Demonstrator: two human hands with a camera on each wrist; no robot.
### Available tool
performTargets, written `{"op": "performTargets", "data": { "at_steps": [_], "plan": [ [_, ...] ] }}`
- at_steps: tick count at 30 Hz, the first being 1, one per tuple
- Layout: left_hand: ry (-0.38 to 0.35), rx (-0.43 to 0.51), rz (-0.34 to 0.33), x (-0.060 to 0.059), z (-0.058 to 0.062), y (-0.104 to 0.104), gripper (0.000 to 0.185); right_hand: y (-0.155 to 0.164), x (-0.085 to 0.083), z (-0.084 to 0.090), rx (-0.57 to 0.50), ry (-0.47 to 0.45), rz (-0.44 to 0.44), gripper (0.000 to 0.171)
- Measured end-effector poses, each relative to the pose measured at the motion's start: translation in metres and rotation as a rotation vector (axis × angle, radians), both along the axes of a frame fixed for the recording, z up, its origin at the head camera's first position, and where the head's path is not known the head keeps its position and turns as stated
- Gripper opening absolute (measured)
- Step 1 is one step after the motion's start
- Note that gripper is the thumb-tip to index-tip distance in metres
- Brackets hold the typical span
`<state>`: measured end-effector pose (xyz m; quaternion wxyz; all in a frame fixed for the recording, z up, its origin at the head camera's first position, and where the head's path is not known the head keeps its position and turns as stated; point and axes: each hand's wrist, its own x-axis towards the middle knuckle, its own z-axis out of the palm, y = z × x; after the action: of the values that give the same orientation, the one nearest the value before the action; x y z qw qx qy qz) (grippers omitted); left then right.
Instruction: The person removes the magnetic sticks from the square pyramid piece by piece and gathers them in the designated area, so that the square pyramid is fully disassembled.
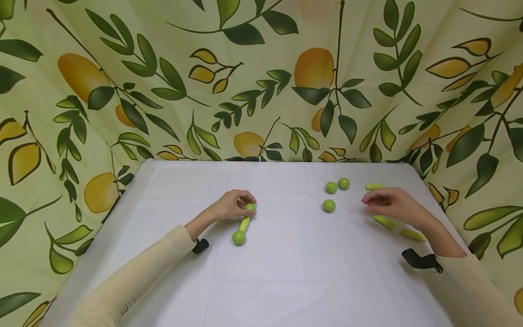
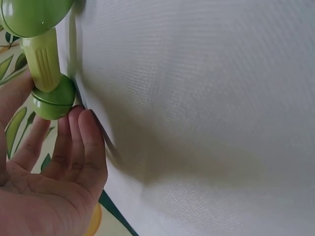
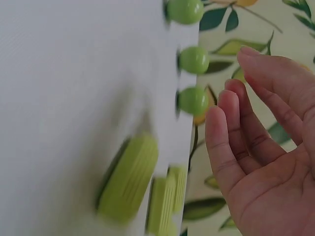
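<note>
A green dumbbell-shaped piece [image 1: 244, 224], two balls joined by a ribbed yellow-green rod, lies on the white table [image 1: 286, 272]. My left hand [image 1: 247, 203] grips its far ball with thumb and fingertips; in the left wrist view the fingers [image 2: 81, 142] touch that ball, the end of the dumbbell piece [image 2: 47, 73]. My right hand [image 1: 373, 200] hovers with relaxed fingers and holds nothing. Three loose green balls [image 1: 329, 205] lie to its left, also seen as the balls [image 3: 193, 101] beyond my right hand [image 3: 231, 123]. Loose yellow-green rods [image 1: 384, 222] lie around it, blurred as the rods [image 3: 129, 179] in the wrist view.
A cloth printed with leaves and lemons [image 1: 261, 81] closes in the table at the back and both sides. Black wrist straps [image 1: 421, 261] sit at my sleeves. Another rod [image 1: 374, 186] lies behind the right hand, and one [image 1: 413, 235] beside the right forearm.
</note>
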<state>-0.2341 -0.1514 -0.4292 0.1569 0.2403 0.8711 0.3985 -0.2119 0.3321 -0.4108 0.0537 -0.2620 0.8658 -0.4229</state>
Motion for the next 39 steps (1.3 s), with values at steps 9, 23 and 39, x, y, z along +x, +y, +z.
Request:
{"op": "performTargets", "data": {
  "at_steps": [9,23,39],
  "plan": [
    [-0.030,-0.097,0.103,0.009,0.003,0.001,0.067,-0.047,-0.013,0.016,-0.012,-0.018,0.055,0.020],
    [-0.076,-0.080,0.134,0.019,0.004,-0.006,0.059,-0.103,-0.025,0.031,-0.127,-0.134,0.141,0.021],
    [0.090,0.002,0.012,0.008,-0.001,-0.006,0.015,-0.126,-0.044,-0.004,-0.184,-0.147,0.174,0.024]
  ]
}}
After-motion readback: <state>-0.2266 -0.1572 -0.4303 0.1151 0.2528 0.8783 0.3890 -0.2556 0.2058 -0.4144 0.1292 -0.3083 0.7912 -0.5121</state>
